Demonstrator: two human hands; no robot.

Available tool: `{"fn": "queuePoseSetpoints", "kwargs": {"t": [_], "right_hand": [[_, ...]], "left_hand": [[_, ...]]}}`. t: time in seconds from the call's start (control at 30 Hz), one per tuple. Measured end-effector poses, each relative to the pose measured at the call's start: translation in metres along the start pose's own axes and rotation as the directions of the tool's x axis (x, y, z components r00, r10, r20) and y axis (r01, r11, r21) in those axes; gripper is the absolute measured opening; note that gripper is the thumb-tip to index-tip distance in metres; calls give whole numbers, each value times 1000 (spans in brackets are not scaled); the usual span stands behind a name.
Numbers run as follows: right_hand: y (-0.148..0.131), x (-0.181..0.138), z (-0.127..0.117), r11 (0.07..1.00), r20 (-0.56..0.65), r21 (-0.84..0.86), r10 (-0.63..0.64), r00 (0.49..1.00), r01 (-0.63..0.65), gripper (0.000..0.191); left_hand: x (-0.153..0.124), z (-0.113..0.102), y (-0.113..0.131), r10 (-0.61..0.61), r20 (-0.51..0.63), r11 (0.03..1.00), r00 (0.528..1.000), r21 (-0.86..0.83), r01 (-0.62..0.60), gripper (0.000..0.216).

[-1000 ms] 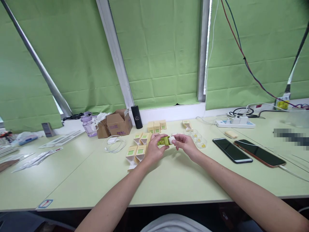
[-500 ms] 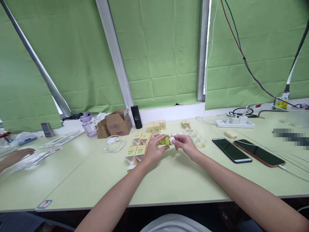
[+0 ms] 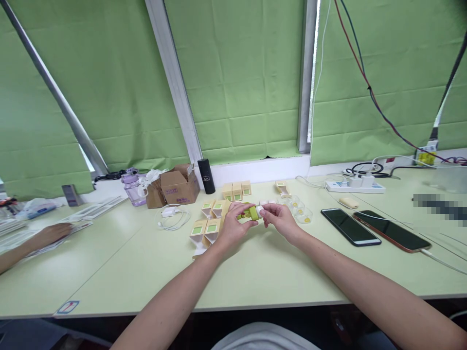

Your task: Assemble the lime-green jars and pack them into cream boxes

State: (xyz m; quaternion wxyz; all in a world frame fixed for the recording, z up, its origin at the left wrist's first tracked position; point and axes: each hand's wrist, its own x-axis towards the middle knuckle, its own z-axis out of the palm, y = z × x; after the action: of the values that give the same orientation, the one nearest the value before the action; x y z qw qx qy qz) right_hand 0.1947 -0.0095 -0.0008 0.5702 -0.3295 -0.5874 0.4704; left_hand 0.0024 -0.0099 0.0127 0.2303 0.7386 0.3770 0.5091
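Note:
Both my hands meet over the middle of the pale green table [image 3: 146, 272]. My left hand [image 3: 233, 226] is closed round a small green piece [image 3: 251, 213]. My right hand [image 3: 279, 218] pinches a small white cap-like part [image 3: 259, 210] at the end of that green piece. Small cream boxes with green labels [image 3: 209, 221] lie just left of my left hand, and three more [image 3: 237, 190] stand behind. Clear round plastic pieces with yellow centres [image 3: 301, 210] lie to the right of my right hand.
Two phones [image 3: 372, 228] lie at the right, a power strip [image 3: 355, 185] and cables behind them. A black cylinder [image 3: 206, 176], brown cardboard boxes [image 3: 175, 187], a purple bottle [image 3: 132, 188] and a white cable [image 3: 173, 216] stand at the back left. Another person's hand [image 3: 47, 236] rests at far left.
My fingers have shifted slightly on the green piece and white part. Another person's hand has come in at the far left and reached further onto the table.

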Motion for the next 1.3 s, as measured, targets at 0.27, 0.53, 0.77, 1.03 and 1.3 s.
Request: {"fn": "queuePoseSetpoints", "kwargs": {"t": [0.27, 0.53, 0.77, 1.03, 1.3], "right_hand": [[1, -1, 4, 998, -13, 45, 40, 999, -39, 50], [-1, 2, 4, 999, -40, -19, 30, 999, -31, 56], [0, -2, 0, 940, -52, -288, -205, 977, 182, 41], [-2, -14, -1, 576, 157, -625, -569, 807, 527, 33], [6, -11, -1, 517, 204, -665, -569, 797, 539, 29]], "left_hand": [[-2, 0, 6, 12, 8, 999, 1000, 50, -12, 47], [0, 3, -5, -58, 27, 995, 998, -74, 60, 45], [8, 2, -17, -119, 134, 861, 984, -479, 170, 60], [9, 1, -18, -174, 294, 733, 940, -598, 323, 58], [7, 1, -13, -160, 365, 785, 917, -516, 343, 49]]}}
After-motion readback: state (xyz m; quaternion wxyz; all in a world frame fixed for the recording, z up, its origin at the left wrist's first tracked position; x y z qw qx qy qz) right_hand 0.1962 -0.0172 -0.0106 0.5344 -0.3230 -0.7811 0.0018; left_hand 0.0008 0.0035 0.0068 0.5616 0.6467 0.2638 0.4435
